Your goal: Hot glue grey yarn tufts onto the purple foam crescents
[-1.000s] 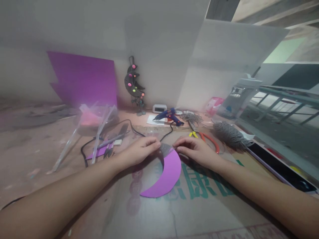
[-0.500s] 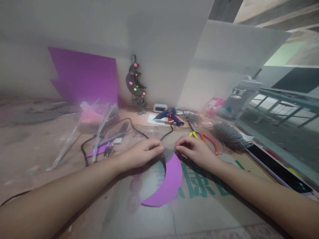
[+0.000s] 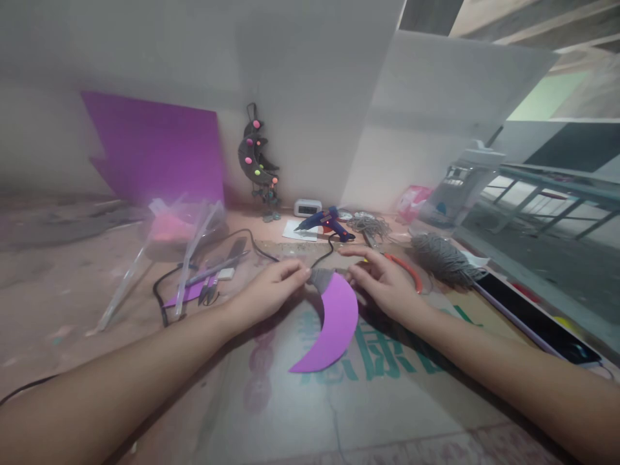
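Note:
A purple crescent moon cut-out [image 3: 341, 326] hangs over the cardboard in the middle, its upper end wound with grey yarn [image 3: 322, 280]. My left hand [image 3: 278, 287] pinches that wrapped end between thumb and fingers. Just to the right of the crescent, my right hand [image 3: 380, 281] has its fingers apart, the index finger stretched out; no held thing shows in it. Beyond it lies a ball of grey yarn [image 3: 443, 260]. A strand running between the yarn and my fingers cannot be made out.
A blue glue gun [image 3: 327, 221] rests on white paper near a small clock [image 3: 307, 207]. Orange-handled scissors [image 3: 405, 271] lie behind my right hand, a phone [image 3: 533, 316] farther right. A decorated dark moon [image 3: 256, 155] hangs on the wall. Glue sticks [image 3: 119, 290] lie left.
My right hand has gone from a closed pinch to spread fingers. The crescent has turned and its lower tip has moved up and right. My left hand still pinches the wrapped end.

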`<state>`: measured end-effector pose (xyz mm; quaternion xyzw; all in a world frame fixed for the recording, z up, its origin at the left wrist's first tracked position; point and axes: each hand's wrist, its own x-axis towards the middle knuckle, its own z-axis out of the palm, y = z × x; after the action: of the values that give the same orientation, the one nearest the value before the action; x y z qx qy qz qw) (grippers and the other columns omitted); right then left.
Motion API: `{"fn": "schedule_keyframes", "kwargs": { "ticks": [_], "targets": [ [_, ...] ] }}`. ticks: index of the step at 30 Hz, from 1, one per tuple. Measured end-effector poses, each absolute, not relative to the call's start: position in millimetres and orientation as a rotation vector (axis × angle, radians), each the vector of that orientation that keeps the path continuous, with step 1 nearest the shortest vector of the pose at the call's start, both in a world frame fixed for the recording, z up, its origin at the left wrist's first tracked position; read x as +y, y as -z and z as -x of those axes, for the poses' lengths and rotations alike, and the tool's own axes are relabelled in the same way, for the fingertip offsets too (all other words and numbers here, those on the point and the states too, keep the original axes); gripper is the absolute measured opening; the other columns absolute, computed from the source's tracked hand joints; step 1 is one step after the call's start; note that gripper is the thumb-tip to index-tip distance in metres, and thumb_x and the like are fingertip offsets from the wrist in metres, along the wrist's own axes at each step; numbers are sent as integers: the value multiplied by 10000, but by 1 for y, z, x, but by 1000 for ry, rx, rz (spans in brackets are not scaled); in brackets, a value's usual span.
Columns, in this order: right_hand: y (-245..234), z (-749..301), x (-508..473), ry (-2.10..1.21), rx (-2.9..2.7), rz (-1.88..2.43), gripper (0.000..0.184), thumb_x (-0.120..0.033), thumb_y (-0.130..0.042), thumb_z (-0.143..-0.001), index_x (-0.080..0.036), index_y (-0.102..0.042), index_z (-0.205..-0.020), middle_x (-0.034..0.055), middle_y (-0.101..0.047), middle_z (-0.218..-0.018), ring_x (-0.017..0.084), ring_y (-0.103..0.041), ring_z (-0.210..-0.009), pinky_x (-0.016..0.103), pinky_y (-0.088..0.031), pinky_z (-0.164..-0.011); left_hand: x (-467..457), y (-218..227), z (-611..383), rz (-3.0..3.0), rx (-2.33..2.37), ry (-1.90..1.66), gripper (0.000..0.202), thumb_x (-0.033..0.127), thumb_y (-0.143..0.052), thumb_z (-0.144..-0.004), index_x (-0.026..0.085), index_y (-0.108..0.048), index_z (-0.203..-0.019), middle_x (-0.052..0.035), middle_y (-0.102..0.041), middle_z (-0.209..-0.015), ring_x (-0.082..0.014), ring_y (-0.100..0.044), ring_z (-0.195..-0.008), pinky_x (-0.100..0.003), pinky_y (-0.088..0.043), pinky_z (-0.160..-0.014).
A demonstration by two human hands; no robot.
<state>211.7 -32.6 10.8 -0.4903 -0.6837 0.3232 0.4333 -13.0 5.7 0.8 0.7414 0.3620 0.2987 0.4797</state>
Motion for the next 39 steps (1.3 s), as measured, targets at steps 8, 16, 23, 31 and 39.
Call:
{"fn": "schedule_keyframes", "kwargs": {
  "ticks": [8,16,23,31,39],
  "targets": [
    [-14,-209,-43,-962,-1783,1331,331,-466,-472,-896,-191,-515,-718,-37,-480,-578,96,-450,-486,229,-358,-467,8,1,12,-1631,1019,-867,374,503,-455,-870,172,-473,-695,50,-427,-552,-75,-359,-451,-199,-240,-424],
    [-15,-212,-40,-580,-1825,1408,345,-410,-433,-911,-186,-462,-650,-24,-449,-627,112,-451,-597,224,-358,-527,-1,-5,12,-2010,898,-599,353,441,-471,-868,151,-563,-689,28,-505,-608,-100,-455,-565,-207,-312,-514],
    [-18,-206,-50,-439,-1944,1325,294,-311,-441,-915,-181,-487,-655,-26,-487,-612,104,-470,-588,221,-359,-546,-13,-3,7,-2035,933,-659,387,520,-486,-851,162,-618,-781,9,-600,-682,-137,-528,-648,-228,-362,-569],
    [-16,-206,-53,-350,-2020,1284,256,-267,-469,-899,-171,-544,-675,-17,-555,-612,100,-507,-579,210,-375,-550,-22,-5,1,-1890,891,-735,290,446,-594,-803,179,-654,-899,-3,-668,-856,-155,-575,-772,-241,-415,-675],
    [-15,-204,-53,-295,-2098,1258,234,-258,-487,-888,-168,-564,-686,-8,-589,-622,104,-525,-582,206,-385,-554,-20,-3,2,-1941,932,-718,327,447,-553,-822,157,-547,-670,39,-496,-630,-108,-448,-617,-215,-326,-565]
  ]
}}
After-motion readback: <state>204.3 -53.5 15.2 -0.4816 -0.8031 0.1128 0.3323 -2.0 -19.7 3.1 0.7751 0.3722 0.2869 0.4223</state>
